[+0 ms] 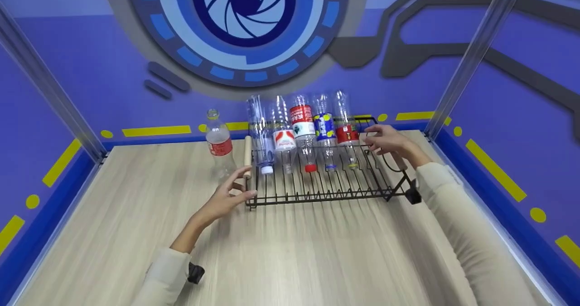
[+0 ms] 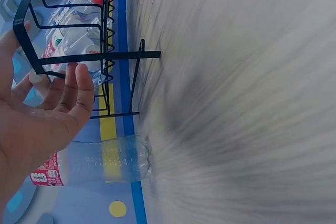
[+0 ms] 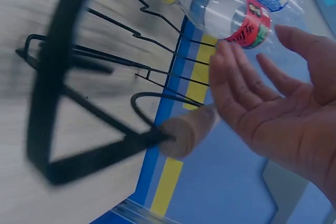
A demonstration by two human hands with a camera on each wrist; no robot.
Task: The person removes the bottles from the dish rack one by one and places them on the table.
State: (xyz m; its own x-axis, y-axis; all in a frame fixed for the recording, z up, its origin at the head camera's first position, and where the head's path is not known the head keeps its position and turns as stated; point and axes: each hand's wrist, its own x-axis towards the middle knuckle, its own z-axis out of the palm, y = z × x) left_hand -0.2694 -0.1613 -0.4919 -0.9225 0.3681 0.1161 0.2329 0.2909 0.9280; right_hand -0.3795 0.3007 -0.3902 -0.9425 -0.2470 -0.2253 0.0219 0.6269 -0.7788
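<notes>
A black wire rack [image 1: 317, 199] with wooden side handles [image 1: 248, 154] stands on the table. Several clear plastic bottles [image 1: 302, 120] lie side by side in it, necks toward the front; one bottle has a red cap [image 1: 310, 167]. At the rack's front left corner, my left hand [image 1: 226, 195] holds the frame between thumb and fingers, its fingertips by the handle's lower end. My right hand [image 1: 387, 140] hovers at the right side, fingers loosely extended next to the red-labelled end bottle [image 3: 252, 22]; the right wooden handle [image 3: 186, 132] is beside it.
Another clear bottle [image 1: 220, 147] with a red label stands upright left of the rack, behind my left hand. The wood-grain table [image 1: 290, 251] ends at a blue patterned back wall [image 1: 181, 106]. Metal posts [image 1: 473, 65] rise at both back corners.
</notes>
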